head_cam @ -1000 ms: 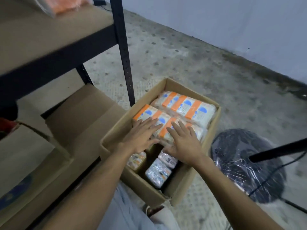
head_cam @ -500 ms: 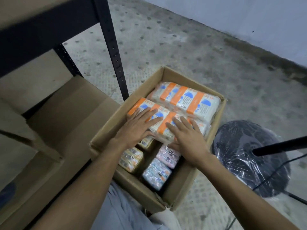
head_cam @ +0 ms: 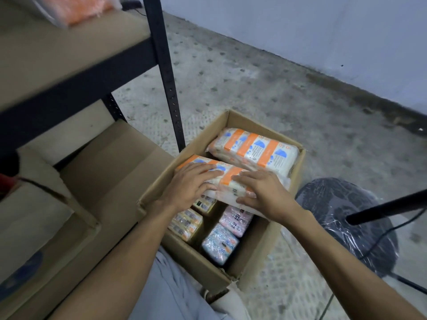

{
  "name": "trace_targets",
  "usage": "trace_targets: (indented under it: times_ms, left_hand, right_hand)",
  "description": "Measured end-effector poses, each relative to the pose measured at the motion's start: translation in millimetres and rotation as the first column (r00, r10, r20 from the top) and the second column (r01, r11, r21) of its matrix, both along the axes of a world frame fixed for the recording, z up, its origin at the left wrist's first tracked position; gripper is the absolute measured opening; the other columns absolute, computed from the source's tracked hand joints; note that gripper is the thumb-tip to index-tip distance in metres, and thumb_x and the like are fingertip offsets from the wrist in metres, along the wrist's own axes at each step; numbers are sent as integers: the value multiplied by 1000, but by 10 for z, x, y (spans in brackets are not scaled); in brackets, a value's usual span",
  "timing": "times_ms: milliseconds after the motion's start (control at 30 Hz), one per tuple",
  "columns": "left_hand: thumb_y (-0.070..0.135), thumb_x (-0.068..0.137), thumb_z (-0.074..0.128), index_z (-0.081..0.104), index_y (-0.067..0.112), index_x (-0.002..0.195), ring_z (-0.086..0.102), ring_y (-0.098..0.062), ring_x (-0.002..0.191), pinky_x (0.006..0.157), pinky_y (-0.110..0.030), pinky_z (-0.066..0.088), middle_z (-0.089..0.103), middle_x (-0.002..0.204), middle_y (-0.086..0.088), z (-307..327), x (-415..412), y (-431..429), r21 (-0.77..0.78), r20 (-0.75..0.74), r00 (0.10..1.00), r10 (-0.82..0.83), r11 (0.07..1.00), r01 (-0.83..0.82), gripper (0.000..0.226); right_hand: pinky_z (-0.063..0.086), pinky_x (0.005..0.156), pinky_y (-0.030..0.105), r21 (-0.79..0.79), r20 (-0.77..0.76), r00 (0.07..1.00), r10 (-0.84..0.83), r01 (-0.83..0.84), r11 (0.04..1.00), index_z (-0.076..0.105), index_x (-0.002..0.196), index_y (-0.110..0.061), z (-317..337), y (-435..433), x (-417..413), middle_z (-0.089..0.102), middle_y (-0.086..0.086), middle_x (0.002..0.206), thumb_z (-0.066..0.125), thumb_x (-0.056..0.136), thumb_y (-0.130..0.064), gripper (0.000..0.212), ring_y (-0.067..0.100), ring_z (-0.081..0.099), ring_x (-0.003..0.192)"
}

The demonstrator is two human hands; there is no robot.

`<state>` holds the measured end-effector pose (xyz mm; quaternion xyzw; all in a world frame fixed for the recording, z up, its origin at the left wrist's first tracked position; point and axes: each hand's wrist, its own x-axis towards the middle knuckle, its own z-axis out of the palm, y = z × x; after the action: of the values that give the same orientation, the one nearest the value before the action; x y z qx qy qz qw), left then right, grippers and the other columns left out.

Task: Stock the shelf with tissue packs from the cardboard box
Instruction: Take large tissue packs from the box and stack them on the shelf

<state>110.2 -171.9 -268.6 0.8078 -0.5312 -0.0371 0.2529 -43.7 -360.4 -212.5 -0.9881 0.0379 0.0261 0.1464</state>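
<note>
An open cardboard box (head_cam: 242,118) sits on the floor beside the shelf's black post (head_cam: 166,72). Inside, an orange-and-white tissue pack (head_cam: 227,181) is tilted up at its near edge, gripped from both sides by my left hand (head_cam: 189,185) and my right hand (head_cam: 265,192). A second, similar tissue pack (head_cam: 256,151) lies behind it at the far side of the box. Below my hands lie smaller packs: yellow ones (head_cam: 187,224), a pink one (head_cam: 235,218) and a blue one (head_cam: 219,243). The upper shelf board (head_cam: 69,54) is at the top left.
An orange wrapped package (head_cam: 78,8) lies on the upper shelf. Closed cardboard boxes (head_cam: 111,172) fill the lower shelf at left. A plastic-wrapped fan base (head_cam: 346,218) with a black pole (head_cam: 388,209) and cable stands right of the box. A pale wall runs along the back.
Both hands have closed around the near orange-and-white pack and raised its near edge out of the box, uncovering more of the small packs beneath. The camera view has tilted up toward the shelf.
</note>
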Motion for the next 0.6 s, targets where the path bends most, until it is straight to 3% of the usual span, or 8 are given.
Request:
trace_targets:
  times_ms: [100, 200, 300, 600]
  left_hand:
    - [51, 92, 45, 57, 36, 130, 50, -15, 123, 104, -38, 39, 57, 135, 9, 201, -65, 69, -21, 17, 999, 34, 999, -33, 43]
    - [56, 94, 40, 51, 42, 132, 49, -13, 126, 104, -41, 40, 53, 138, 13, 432, -110, 131, -3, 55, 998, 20, 1000, -20, 42]
    - [60, 93, 34, 56, 39, 129, 49, -14, 126, 104, -43, 39, 55, 136, 11, 691, -168, 168, -43, 72, 997, 22, 999, -19, 47]
    - [54, 94, 41, 54, 39, 131, 49, -13, 126, 107, -39, 35, 55, 136, 11, 1626, -336, 254, -112, 334, 941, 42, 994, -5, 42]
  right_hand:
    - [50, 83, 44, 5, 71, 997, 38, -39, 999, 60, 123, -19, 190, 38, -62, 66, 4, 116, 74, 74, -41, 55, 25, 62, 104]
    - [50, 86, 46, 6, 109, 993, 34, -35, 999, 58, 125, -21, 397, 92, -143, 64, 4, 120, 72, 76, -42, 56, 27, 60, 111]
    - [48, 90, 48, -11, 138, 990, 13, -11, 1000, 55, 129, -23, 630, 158, -242, 61, 5, 128, 69, 77, -45, 57, 29, 57, 116]
    - [53, 78, 47, -93, 373, 928, 0, 37, 995, 62, 120, -19, 1468, 366, -605, 66, 8, 117, 69, 73, -41, 52, 31, 63, 101]
